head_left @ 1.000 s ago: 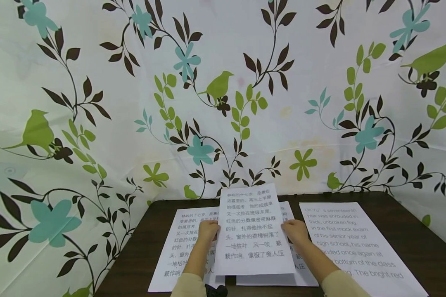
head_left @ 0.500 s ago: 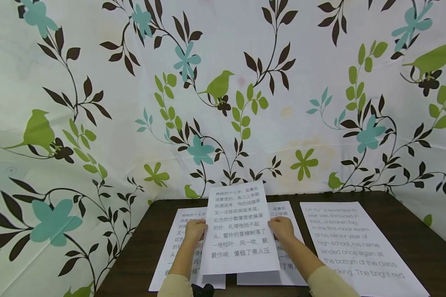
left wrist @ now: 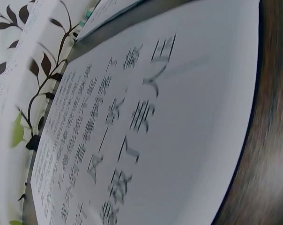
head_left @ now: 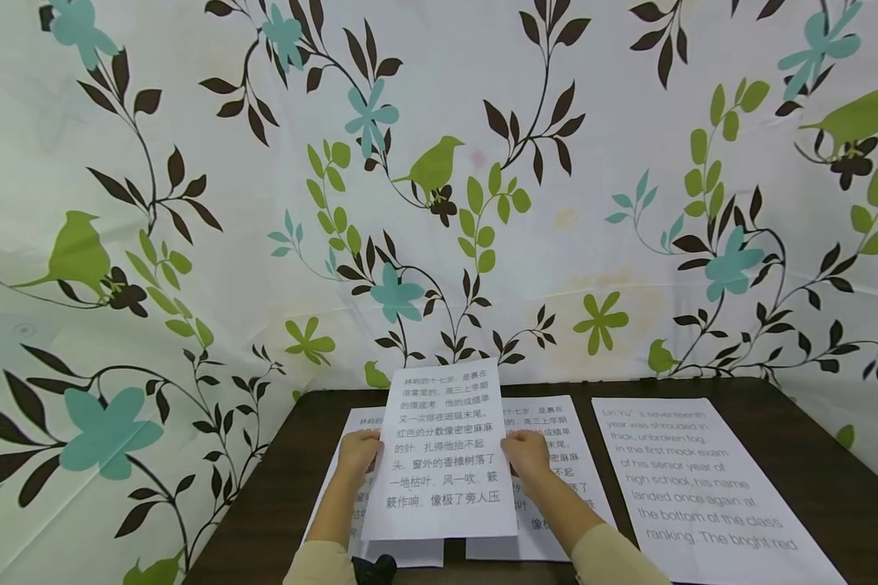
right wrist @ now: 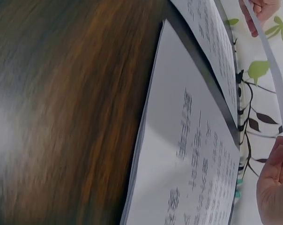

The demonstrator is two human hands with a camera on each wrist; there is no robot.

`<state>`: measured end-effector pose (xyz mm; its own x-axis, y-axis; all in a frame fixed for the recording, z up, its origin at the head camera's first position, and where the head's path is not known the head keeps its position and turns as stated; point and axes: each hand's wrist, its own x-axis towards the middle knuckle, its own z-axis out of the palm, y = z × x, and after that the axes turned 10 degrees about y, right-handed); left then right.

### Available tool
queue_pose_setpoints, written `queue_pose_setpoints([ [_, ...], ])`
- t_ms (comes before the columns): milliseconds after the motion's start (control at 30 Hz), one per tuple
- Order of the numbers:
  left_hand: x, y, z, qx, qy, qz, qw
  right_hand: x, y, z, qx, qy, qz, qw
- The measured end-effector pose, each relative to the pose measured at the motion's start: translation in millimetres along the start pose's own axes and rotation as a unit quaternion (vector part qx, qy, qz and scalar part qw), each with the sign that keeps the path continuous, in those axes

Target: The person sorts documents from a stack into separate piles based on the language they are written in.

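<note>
In the head view, a white sheet of paper (head_left: pixel 442 520) printed with Chinese text is held up, tilted, above the table. My left hand (head_left: pixel 357 457) pinches its left edge and my right hand (head_left: pixel 530 458) pinches its right edge. Behind and below it lie a left pile of printed paper (head_left: pixel 410 554), largely covered, and a middle pile of printed paper (head_left: pixel 549 546). The right wrist view catches the held sheet edge-on, with my right hand (right wrist: pixel 274 187) at the lower right and my left hand (right wrist: pixel 262 10) at the top.
An English-printed sheet (head_left: pixel 724 512) lies at the right of the dark wooden table (head_left: pixel 263 496). A small black object (head_left: pixel 375 569) shows at the bottom edge. Behind the table hangs a white cloth (head_left: pixel 527 268) patterned with leaves and birds.
Both hands have carried the held sheet leftward, from over the middle pile toward the left pile. More of the middle pile now shows, and less of the left one.
</note>
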<state>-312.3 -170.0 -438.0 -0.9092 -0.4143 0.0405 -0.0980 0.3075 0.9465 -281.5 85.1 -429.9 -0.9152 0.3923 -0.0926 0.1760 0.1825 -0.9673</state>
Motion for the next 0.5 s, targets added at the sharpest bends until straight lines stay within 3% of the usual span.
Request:
queue_pose_setpoints([
  [267, 4.2, -4.2, -17.2, -0.003, 0.007, -0.024, 0.9997, -10.2, -7, 14, 0.011, -0.015, 0.004, 0.9998],
  [500, 4.0, -3.2, -30.6, 0.000, 0.005, -0.020, 0.9998, -15.9, -9, 25, 0.016, -0.014, 0.001, 0.9998],
])
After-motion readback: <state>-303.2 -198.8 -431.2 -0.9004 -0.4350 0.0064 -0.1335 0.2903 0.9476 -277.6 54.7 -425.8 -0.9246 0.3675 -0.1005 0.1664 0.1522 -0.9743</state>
